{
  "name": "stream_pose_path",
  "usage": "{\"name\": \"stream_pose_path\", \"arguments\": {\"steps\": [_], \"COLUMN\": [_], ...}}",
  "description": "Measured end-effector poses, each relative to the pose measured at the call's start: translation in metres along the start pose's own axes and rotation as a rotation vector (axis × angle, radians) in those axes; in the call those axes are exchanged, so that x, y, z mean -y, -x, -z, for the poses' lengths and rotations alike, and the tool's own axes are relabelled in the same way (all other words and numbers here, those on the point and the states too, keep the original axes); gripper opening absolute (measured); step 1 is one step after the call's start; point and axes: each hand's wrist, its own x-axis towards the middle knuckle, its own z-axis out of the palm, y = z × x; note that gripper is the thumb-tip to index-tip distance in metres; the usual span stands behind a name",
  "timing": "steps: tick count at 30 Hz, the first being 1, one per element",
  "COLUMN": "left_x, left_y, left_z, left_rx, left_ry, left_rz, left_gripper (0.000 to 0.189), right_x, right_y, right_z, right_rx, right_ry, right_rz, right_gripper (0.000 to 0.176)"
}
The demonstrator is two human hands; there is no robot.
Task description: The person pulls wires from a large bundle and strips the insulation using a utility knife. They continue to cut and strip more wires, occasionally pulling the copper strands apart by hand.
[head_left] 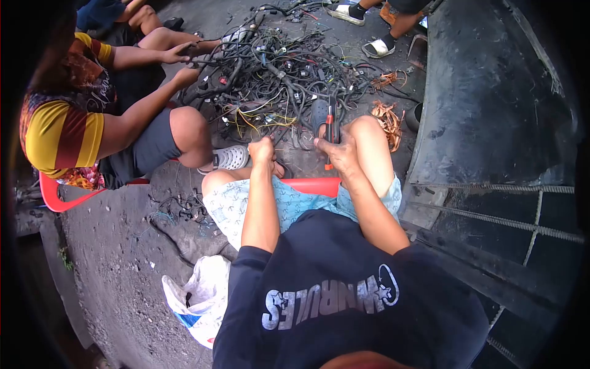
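Observation:
My right hand (342, 151) is wrapped around a red-and-black utility knife (330, 128), held upright just above my right knee with the thumb pointing left. My left hand (262, 150) is closed in a fist over my left knee, apart from the right one. Thin yellow wires (279, 119) spread from the pile just beyond that fist; I cannot tell what it grips. In front of both hands lies a large tangled heap of black wiring harness (283, 74), with connectors and coloured wires mixed in.
A bundle of bare copper wire (387, 123) lies beyond my right knee. On the left a person (67, 132) sits on a red chair (55, 195), hands at the heap. Another person's shoes (378, 48) stand behind it. A white sack (206, 295) rests at my left; a dark panel (491, 92) stands right.

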Motion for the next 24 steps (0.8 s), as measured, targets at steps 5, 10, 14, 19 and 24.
{"name": "stream_pose_path", "arguments": {"steps": [5, 10, 14, 19, 24], "left_x": [-0.025, -0.042, -0.043, -0.046, -0.046], "left_y": [0.025, 0.038, 0.039, 0.051, 0.066], "left_z": [0.012, -0.001, 0.004, 0.017, 0.012], "left_rx": [0.134, 0.260, 0.357, 0.355, 0.313], "left_ry": [0.134, 0.064, -0.079, -0.118, -0.197], "left_rz": [0.042, -0.018, -0.015, 0.042, -0.014], "left_gripper": [0.017, 0.016, 0.019, 0.017, 0.015], "right_x": [0.006, 0.000, -0.035, -0.057, -0.043], "right_y": [0.012, 0.021, 0.023, 0.008, 0.017], "right_z": [-0.014, -0.011, -0.013, -0.015, -0.019], "right_rx": [0.011, -0.010, 0.112, 0.212, 0.237], "right_ry": [-0.033, -0.027, 0.052, 0.293, 0.412], "right_rz": [-0.177, -0.166, -0.160, -0.172, -0.060], "right_gripper": [0.027, 0.027, 0.030, 0.032, 0.033]}}
